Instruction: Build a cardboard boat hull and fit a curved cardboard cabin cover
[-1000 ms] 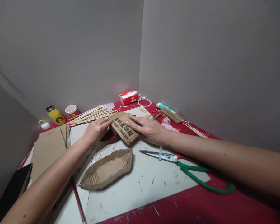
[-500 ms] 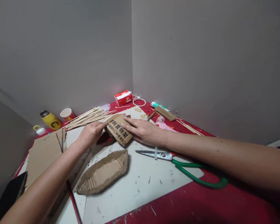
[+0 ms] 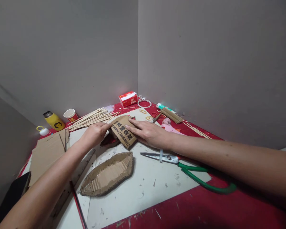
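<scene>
A bent piece of printed cardboard (image 3: 122, 131) with black lettering is between my two hands. My left hand (image 3: 97, 134) pinches its left edge with closed fingers. Across its right side lies my right hand (image 3: 150, 133), fingers stretched out and pressing on the surface. Under the cardboard shows part of a brown shape with a red inside (image 3: 109, 141), mostly hidden. Nearer to me, a boat-shaped cardboard tray (image 3: 107, 175) rests on the white board (image 3: 124, 206). Green-handled scissors (image 3: 190, 168) lie below my right forearm.
Wooden sticks (image 3: 92, 119) are piled at the back left, near a yellow bottle (image 3: 54, 121) and a paper cup (image 3: 71, 115). A red tissue box (image 3: 128, 99) stands by the wall corner. Flat cardboard (image 3: 46, 152) and a red-black pencil-like rod (image 3: 78, 205) lie left.
The whole view has shifted slightly, so things appear a little further right. Both hands keep their places on the cardboard, with barely any visible movement.
</scene>
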{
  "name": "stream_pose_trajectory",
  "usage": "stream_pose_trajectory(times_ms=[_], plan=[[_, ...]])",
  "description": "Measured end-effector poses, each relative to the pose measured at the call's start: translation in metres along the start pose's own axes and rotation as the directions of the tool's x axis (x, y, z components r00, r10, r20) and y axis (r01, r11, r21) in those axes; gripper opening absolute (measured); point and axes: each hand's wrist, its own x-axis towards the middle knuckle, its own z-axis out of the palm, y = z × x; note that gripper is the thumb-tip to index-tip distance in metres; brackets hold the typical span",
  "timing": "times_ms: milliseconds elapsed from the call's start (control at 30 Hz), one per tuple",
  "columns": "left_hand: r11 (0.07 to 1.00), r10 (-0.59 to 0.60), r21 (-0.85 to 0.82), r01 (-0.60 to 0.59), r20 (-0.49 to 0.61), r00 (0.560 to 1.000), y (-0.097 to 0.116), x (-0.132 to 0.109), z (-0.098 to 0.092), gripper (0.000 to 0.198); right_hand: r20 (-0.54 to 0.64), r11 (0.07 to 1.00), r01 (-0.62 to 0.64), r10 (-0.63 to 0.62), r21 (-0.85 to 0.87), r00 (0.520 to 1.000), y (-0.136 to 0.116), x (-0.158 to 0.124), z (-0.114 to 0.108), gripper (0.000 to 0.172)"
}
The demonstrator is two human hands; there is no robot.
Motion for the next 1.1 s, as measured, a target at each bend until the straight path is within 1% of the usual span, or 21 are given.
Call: stream_pose_trajectory(times_ms=[167,267,333,400,467,500,533,567,600,633,667,700,733,767,800,833,900,933,1000,1033,1100], plan=[[0.999,0.005,0.052,0.0,-0.088,0.996,-0.001,-0.001,0.002,0.026,-0.027,1.0,-0.019,0.019,0.01,0.999,0.006,0.004,-0.007,0.045],[0.997,0.0,0.082,0.015,-0.173,0.985,-0.002,0.002,-0.004,0.026,-0.063,0.996,-0.025,0.03,0.081,0.998,0.009,0.008,-0.018,0.046],[0.995,-0.005,0.1,0.028,-0.228,0.974,-0.002,0.006,-0.014,0.026,-0.109,0.984,-0.02,0.04,0.174,0.993,0.008,0.01,-0.029,0.052],[0.992,-0.005,0.117,0.038,-0.274,0.962,0.0,0.008,-0.027,0.026,-0.139,0.951,-0.023,0.069,0.31,0.988,0.003,0.01,-0.042,0.06],[0.989,0.013,0.146,0.035,-0.316,0.949,0.003,0.008,-0.042,0.025,-0.105,0.87,-0.063,0.131,0.488,0.986,-0.007,0.01,-0.057,0.066],[0.985,0.034,0.17,0.026,-0.339,0.94,0.006,0.007,-0.05,0.026,-0.062,0.799,-0.103,0.172,0.592,0.983,-0.014,0.009,-0.064,0.067],[0.98,0.062,0.197,0.01,-0.359,0.931,0.01,0.005,-0.058,0.027,-0.011,0.695,-0.153,0.225,0.703,0.974,-0.021,0.009,-0.072,0.066],[0.974,0.097,0.225,-0.011,-0.374,0.922,0.015,0.002,-0.066,0.03,0.035,0.545,-0.194,0.287,0.816,0.957,-0.029,0.01,-0.078,0.063],[0.968,0.13,0.249,-0.034,-0.381,0.916,0.021,-0.002,-0.073,0.034,0.077,0.357,-0.217,0.367,0.909,0.927,-0.037,0.01,-0.084,0.061],[0.962,0.16,0.266,-0.06,-0.371,0.915,0.027,-0.006,-0.08,0.038,0.14,0.158,-0.23,0.439,0.96,0.887,-0.046,0.011,-0.089,0.06],[0.958,0.182,0.275,-0.083,-0.356,0.916,0.035,-0.011,-0.087,0.042,0.215,-0.032,-0.227,0.471,0.973,0.856,-0.054,0.012,-0.093,0.059],[0.951,0.209,0.288,-0.111,-0.337,0.918,0.043,-0.016,-0.093,0.045,0.303,-0.2,-0.235,0.458,0.951,0.836,-0.061,0.013,-0.096,0.058],[0.946,0.227,0.295,-0.132,-0.318,0.921,0.052,-0.022,-0.097,0.047,0.382,-0.337,-0.252,0.408,0.907,0.829,-0.068,0.013,-0.098,0.055],[0.947,0.238,0.286,-0.147,-0.319,0.917,0.06,-0.027,-0.101,0.047,0.438,-0.441,-0.271,0.338,0.856,0.833,-0.075,0.013,-0.099,0.051],[0.957,0.221,0.253,-0.139,-0.333,0.917,0.067,-0.033,-0.103,0.047,0.474,-0.516,-0.291,0.266,0.805,0.84,-0.081,0.012,-0.099,0.046],[0.976,0.165,0.192,-0.103,-0.343,0.925,0.074,-0.038,-0.105,0.048,0.488,-0.569,-0.302,0.205,0.765,0.848,-0.086,0.01,-0.099,0.042],[0.997,0.052,0.07,-0.03,-0.331,0.942,0.084,-0.048,-0.105,0.05,0.477,-0.63,-0.301,0.125,0.715,0.87,-0.095,0.006,-0.098,0.039],[1.0,0.011,0.022,-0.005,-0.305,0.952,0.088,-0.052,-0.105,0.051,0.466,-0.646,-0.3,0.098,0.702,0.879,-0.098,0.003,-0.097,0.04],[0.999,-0.016,-0.033,0.007,-0.265,0.964,0.095,-0.057,-0.104,0.05,0.45,-0.656,-0.301,0.066,0.692,0.89,-0.103,0.0,-0.094,0.042],[0.998,-0.027,-0.056,0.013,-0.255,0.967,0.099,-0.059,-0.105,0.049,0.443,-0.654,-0.295,0.068,0.697,0.894,-0.105,-0.001,-0.093,0.043],[0.991,-0.089,-0.114,0.063,-0.245,0.965,0.109,-0.061,-0.106,0.046,0.434,-0.635,-0.284,0.09,0.718,0.897,-0.11,-0.001,-0.09,0.041]])
